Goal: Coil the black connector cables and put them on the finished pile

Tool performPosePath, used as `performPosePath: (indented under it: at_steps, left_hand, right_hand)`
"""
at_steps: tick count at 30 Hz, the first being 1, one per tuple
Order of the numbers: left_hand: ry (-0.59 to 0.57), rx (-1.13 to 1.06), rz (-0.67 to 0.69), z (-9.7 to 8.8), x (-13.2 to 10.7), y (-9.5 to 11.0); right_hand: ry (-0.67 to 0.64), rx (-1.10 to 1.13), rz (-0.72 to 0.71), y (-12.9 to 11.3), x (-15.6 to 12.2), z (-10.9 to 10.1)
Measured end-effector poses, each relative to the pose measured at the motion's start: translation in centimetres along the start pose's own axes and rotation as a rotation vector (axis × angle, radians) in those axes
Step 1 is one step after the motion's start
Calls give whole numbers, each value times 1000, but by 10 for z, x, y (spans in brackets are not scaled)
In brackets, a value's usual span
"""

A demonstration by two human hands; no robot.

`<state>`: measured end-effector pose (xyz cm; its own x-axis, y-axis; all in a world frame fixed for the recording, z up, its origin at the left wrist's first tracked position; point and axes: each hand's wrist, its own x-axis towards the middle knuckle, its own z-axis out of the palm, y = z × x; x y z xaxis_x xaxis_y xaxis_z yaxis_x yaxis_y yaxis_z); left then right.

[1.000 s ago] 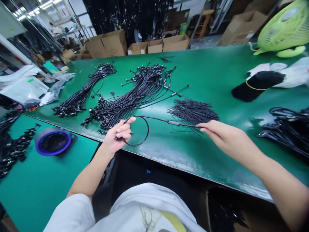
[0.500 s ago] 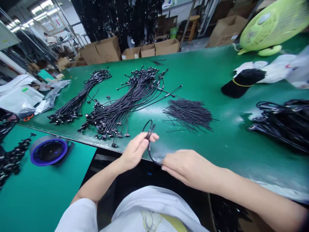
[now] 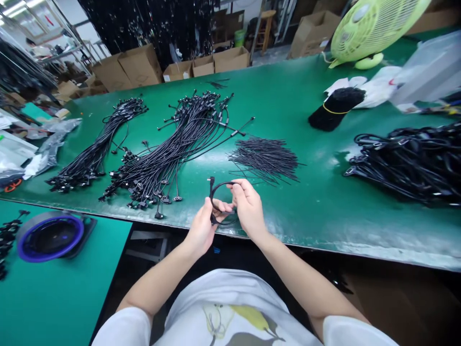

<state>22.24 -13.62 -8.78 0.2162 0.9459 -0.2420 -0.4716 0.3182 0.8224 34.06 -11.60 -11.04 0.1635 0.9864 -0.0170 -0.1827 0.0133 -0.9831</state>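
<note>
A short black cable (image 3: 216, 190) is bent into a loop between my two hands, above the front edge of the green table. My left hand (image 3: 203, 226) grips the cable near its plug, which points up. On the loop's other side, my right hand (image 3: 248, 206) pinches the cable between thumb and fingers. Just beyond my hands lies a heap of thin black ties (image 3: 266, 158). To the left is a large bunch of black cables (image 3: 180, 149) with plugs at both ends, and farther left a smaller cable bunch (image 3: 97, 144).
A pile of coiled black cables (image 3: 406, 163) lies at the right. Behind it are a banded black bundle (image 3: 334, 108) and a green fan (image 3: 374, 29). A purple-rimmed bowl (image 3: 50, 238) sits on the lower left table. Cardboard boxes (image 3: 140, 65) stand along the far edge.
My right hand has risen and moved in toward my left hand, and now pinches the cable loop. The view has shifted right, so the table's things appear farther left.
</note>
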Motion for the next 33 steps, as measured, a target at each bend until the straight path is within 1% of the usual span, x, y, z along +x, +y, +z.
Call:
performPosePath:
  at_steps: [2,3,5,7,8,10,11,12,15,16,17,18,20,23,25,28,31,33]
  left_hand:
    - [42,-49,4,0,-1,-3]
    - [61,-104,8,0,-1,-1]
    - [90,-252,-5,-2,1,7]
    - [98,-365,-24,-6,5,16]
    - [93,-381,-28,-8,6,18]
    - [82,-343,-14,-12,7,16]
    - [80,-299,-3,-14,6,12]
    - [85,-248,-1,-15,6,7]
    - [94,-125,-32,-18,1,-9]
    - [89,-109,-32,-18,0,-12]
    - [81,-106,-20,-17,-1,-14]
    - [76,-109,2,-17,-1,-15]
    - [56,-99,17,-16,-2,-12]
    - [-18,-12,-44,-17,-4,-6]
    - [-63,60,-74,-19,-6,-3]
    - [-106,134,-113,-23,-9,-3]
    - [-162,158,-139,-29,-11,-3]
    - [-186,147,-164,-33,-11,-5]
  right_hand:
    - [45,-6,-55,4,2,3]
    - [22,7,-58,6,2,4]
    - [-81,51,9,9,0,6]
    - [-164,98,173,12,-6,7]
    - [-202,128,283,14,-9,7]
    - [-258,207,483,15,-16,7]
    - [-257,258,536,16,-18,7]
    - [-221,313,542,15,-20,7]
    - [11,459,404,14,-18,8]
    - [52,478,362,14,-17,8]
    - [57,472,329,14,-16,9]
    - [37,437,299,15,-16,10]
    - [-10,271,201,16,-15,9]
    - [3,-26,25,18,-11,6]
    - [2,-123,-24,17,-8,4]
    - [-64,-243,-89,14,-5,3]
    - [-142,-427,-237,12,-6,2]
    - [-158,-500,-328,11,-7,-1]
